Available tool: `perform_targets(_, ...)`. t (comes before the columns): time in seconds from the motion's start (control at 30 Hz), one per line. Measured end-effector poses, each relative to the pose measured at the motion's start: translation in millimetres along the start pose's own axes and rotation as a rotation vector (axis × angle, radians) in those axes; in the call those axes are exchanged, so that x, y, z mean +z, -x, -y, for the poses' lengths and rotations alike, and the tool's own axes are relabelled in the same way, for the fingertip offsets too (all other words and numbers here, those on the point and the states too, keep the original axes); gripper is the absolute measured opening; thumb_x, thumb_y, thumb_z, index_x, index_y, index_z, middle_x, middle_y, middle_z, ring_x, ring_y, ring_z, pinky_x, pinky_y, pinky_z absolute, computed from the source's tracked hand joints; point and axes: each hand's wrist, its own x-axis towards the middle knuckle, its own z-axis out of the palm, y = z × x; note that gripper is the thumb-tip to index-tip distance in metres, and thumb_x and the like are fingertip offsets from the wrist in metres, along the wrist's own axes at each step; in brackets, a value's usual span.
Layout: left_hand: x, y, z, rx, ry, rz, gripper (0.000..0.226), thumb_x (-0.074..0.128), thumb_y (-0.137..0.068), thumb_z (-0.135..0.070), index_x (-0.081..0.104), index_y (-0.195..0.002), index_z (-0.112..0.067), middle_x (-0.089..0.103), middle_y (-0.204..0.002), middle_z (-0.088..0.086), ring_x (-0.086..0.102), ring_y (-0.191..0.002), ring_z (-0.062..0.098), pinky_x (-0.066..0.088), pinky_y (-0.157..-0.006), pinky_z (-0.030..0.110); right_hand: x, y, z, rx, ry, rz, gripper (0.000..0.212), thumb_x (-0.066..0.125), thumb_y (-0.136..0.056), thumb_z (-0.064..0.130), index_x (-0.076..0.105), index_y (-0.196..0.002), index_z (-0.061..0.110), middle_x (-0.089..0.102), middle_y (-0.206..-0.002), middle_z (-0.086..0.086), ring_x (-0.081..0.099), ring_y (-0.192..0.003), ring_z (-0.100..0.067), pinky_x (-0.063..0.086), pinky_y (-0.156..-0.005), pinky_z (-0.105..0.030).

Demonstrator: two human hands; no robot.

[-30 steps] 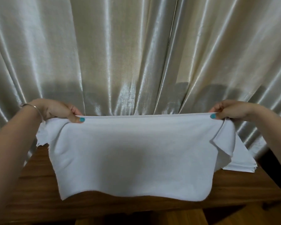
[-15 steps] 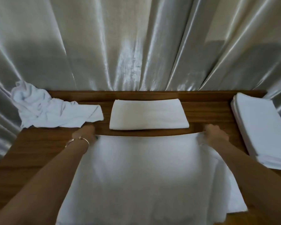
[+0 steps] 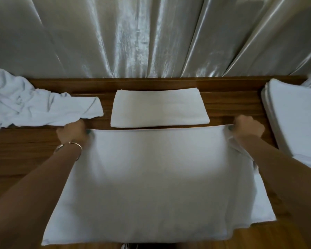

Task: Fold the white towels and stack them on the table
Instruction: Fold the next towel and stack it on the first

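Far left: crumpled towel heap (image 3: 34, 106) on the back-left of the wooden desk (image 3: 22, 150), unfolded, its left part running off the desk edge against the curtain (image 3: 151, 36); its near edge lies just beside the left hand. Left hand (image 3: 72, 132): knuckles up, clenched on the far-left corner of the spread towel (image 3: 151, 180), thin metal bracelet (image 3: 68, 145) on the wrist. Spread towel lies mostly flat across the desk centre, far edge straight between the two hands, near edge reaching the front of the desk; whether it overhangs, can't tell. Picture is soft here, so no weave detail. Behind its far edge, centre back: one folded towel (image 3: 159, 108), neat rectangle, lying flat, narrow strip of bare wood between it and the spread towel. Right hand (image 3: 247, 129): also clenched, gripping the far-right corner of the spread towel; the cloth bunches and doubles over along the right forearm, a loose flap showing at the near right. Far right: stack of folded towels (image 3: 294, 119), several layers visible at its left edge, on the back-right of the desk, apart from the right hand.
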Motion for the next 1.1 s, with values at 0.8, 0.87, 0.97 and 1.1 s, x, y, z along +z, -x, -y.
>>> perform_targets(0.8,32.3,232.7,-256.6,1.106,0.459,0.266,0.048,0.035,-0.097,-0.038,0.035,-0.142,-0.025,0.033,-0.153,0.008,0.024,-0.143,0.024,0.017,-0.119,0.043,-44.4,-28.7,-77.3,0.045,-0.501,0.326,0.028,0.058,-0.093,0.028,0.068,-0.082,0.003,0.071,-0.089,-0.018,0.065,-0.087,-0.035,0.052,-0.070,-0.038)
perform_targets(0.87,45.9,248.2,-264.5,1.092,0.278,0.234,0.063,0.028,-0.091,-0.062,0.016,-0.147,-0.036,0.008,-0.161,0.008,0.000,-0.148,0.027,-0.001,-0.119,0.050,-40.0,-26.5,-75.6,0.028,-0.514,0.214,0.024,0.055,-0.095,0.028,0.067,-0.094,0.007,0.066,-0.104,-0.019,0.060,-0.100,-0.037,0.046,-0.076,-0.038)
perform_targets(0.97,52.4,267.7,-275.4,0.977,0.234,0.207,0.083,0.029,-0.078,-0.077,0.011,-0.148,-0.037,-0.002,-0.160,0.012,-0.013,-0.146,0.035,-0.007,-0.115,0.059,-34.5,-24.2,-72.5,0.026,-0.478,0.129,0.030,0.050,-0.098,0.025,0.064,-0.115,0.004,0.061,-0.121,-0.020,0.056,-0.111,-0.039,0.043,-0.085,-0.036)
perform_targets(1.1,48.6,303.5,-290.3,1.055,0.348,0.116,0.081,0.036,-0.075,-0.076,0.030,-0.141,-0.030,0.025,-0.154,0.011,0.011,-0.146,0.033,0.009,-0.113,0.062,-31.1,-23.8,-71.1,0.063,-0.500,0.100,0.029,0.048,-0.099,0.020,0.058,-0.122,0.004,0.059,-0.125,-0.021,0.054,-0.114,-0.039,0.044,-0.094,-0.039)
